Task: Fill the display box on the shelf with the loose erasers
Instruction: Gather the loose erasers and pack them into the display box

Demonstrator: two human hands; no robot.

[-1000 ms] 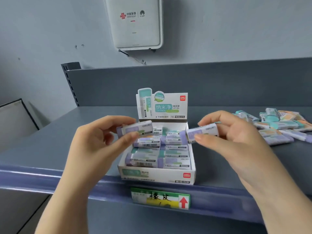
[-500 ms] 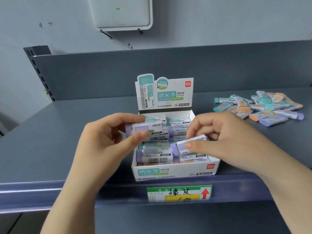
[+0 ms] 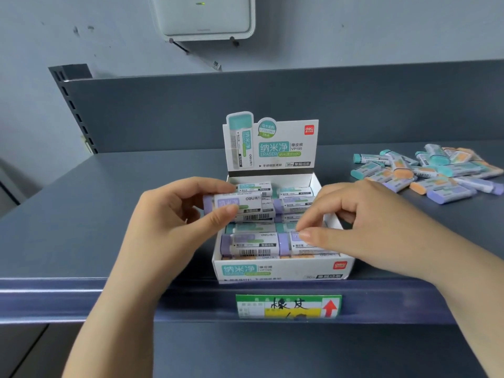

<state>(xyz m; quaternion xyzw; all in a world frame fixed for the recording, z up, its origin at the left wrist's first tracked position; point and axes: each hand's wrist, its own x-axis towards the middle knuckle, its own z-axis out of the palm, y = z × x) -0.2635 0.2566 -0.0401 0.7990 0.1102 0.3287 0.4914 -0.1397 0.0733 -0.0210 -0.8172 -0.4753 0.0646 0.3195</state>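
A purple eraser (image 3: 236, 207) is pinched lengthwise between the thumb and fingers of the left hand (image 3: 174, 225), held just above the left column of the display box (image 3: 281, 270). The right hand (image 3: 362, 227) is curled low over the box's front right corner, its thumb and forefinger closed on a second purple eraser (image 3: 301, 242) that is being seated in the front row; whether that eraser already rests fully flat cannot be told.

For this step to be done well, the right eraser should be laid label-up and parallel to its neighbours, pressed level, and only then released. The left eraser is best kept clear until the right fingers are withdrawn, since both hands crowd the same small opening. The box sits at the very front lip of the shelf (image 3: 81, 214), so downward force should be kept light and straight, lest the box be tipped or pushed off.

On the shelf edge below the box, a green and yellow price label (image 3: 289, 306) is fixed. The upright header card (image 3: 272, 144) stands at the box's back and limits reach from behind. Well apart to the right, a heap of loose erasers (image 3: 425, 170) in teal, orange and purple lies on the shelf, not yet boxed. On the wall beyond, a white wall-mounted unit (image 3: 204, 17) is seen.
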